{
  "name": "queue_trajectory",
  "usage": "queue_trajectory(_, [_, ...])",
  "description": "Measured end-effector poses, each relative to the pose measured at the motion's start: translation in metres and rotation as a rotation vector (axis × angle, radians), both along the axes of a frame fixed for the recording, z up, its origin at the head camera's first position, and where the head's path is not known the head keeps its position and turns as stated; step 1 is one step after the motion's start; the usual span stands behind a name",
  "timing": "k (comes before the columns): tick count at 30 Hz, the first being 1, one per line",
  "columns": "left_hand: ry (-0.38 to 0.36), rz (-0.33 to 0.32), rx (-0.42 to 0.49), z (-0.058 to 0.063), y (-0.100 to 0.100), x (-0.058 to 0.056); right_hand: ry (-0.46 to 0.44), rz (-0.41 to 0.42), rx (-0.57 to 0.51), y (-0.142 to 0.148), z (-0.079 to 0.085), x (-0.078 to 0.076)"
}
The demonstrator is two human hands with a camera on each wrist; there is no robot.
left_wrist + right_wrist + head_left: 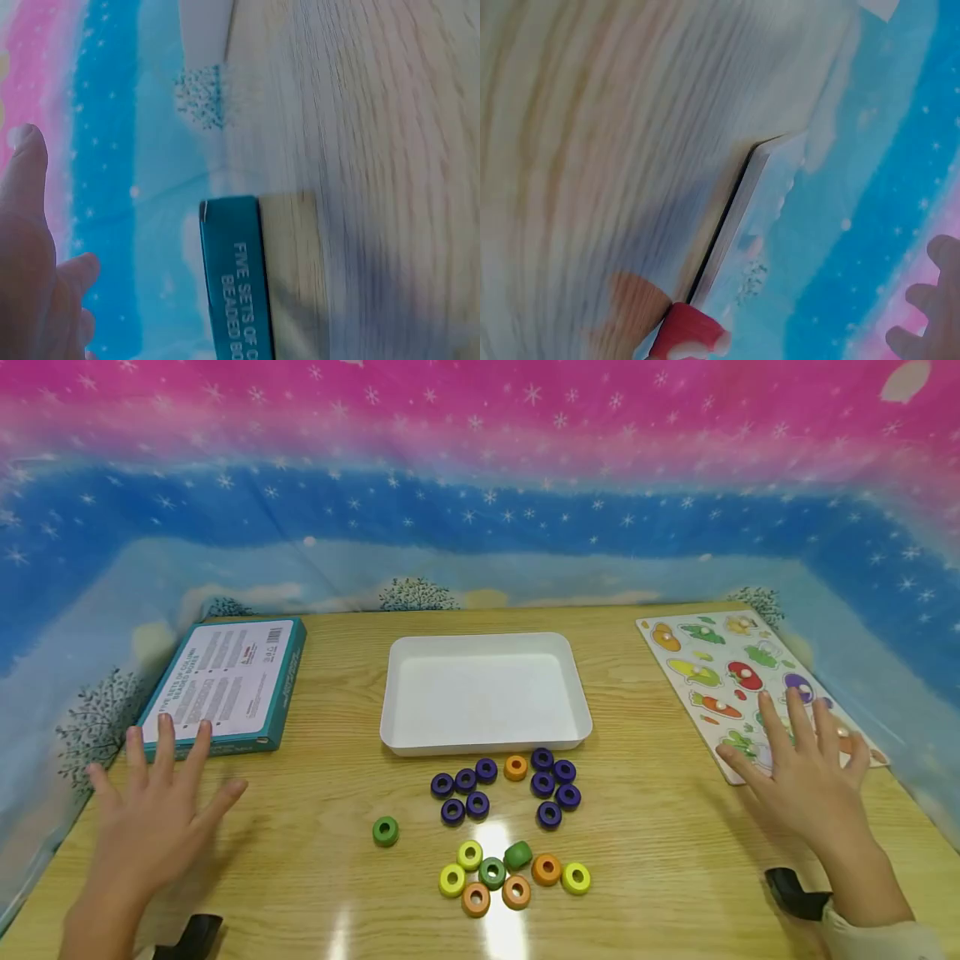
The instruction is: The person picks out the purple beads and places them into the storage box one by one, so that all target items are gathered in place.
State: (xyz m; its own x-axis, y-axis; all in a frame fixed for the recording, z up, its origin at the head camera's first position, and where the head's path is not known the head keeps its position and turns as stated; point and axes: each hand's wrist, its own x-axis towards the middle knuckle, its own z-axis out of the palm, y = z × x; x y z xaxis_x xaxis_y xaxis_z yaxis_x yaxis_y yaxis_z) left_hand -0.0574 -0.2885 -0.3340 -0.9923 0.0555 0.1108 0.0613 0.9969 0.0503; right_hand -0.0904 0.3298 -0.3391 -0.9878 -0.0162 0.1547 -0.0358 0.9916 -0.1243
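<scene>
With fingers spread and nothing held, my left hand (161,814) is at the near edge of a teal box (225,685), whose printed label mentions beaded boxes. My right hand (813,777), also spread and holding nothing, overlaps the near part of a vegetable puzzle board (682,647) in the head view. Between the hands lie loose beads: several dark purple ones (452,812), several yellow (452,881) and orange ones (476,900), and three green ones (386,832). In the left wrist view the teal box (236,262) shows its side; the right wrist view shows the board's edge (731,221).
A shallow white tray (483,697) stands mid-table behind the beads. Box and board flank it on the left and right. A patterned pink and blue cloth (480,510) hangs behind the wooden table (322,852) and along its sides.
</scene>
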Motion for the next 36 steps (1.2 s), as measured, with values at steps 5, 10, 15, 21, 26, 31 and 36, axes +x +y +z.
queue_trajectory(5, [0.055, -0.078, 0.044, -0.002, 0.012, -0.010, 0.004, 0.049, -0.029, -0.004, -0.001, -0.003])
queue_trajectory(10, [0.110, -0.213, 0.186, -0.007, 0.030, -0.025, 0.006, 0.155, -0.120, -0.020, -0.004, -0.008])
queue_trajectory(15, [0.047, -0.291, 0.426, -0.012, 0.057, -0.043, -0.065, 0.292, -0.268, -0.047, -0.005, -0.013])
queue_trajectory(21, [-0.148, -0.332, 0.770, -0.021, 0.091, -0.068, -0.185, 0.462, -0.409, -0.083, -0.011, -0.018])
queue_trajectory(26, [-0.333, -0.319, 1.062, -0.029, 0.110, -0.084, -0.296, 0.631, -0.445, -0.106, -0.016, -0.020])
queue_trajectory(31, [-0.391, -0.269, 1.188, -0.041, 0.117, -0.093, -0.396, 0.710, -0.448, -0.121, -0.021, -0.022])
queue_trajectory(36, [-0.372, -0.292, 1.333, -0.052, 0.118, -0.098, -0.383, 0.738, -0.440, -0.128, -0.022, -0.022])
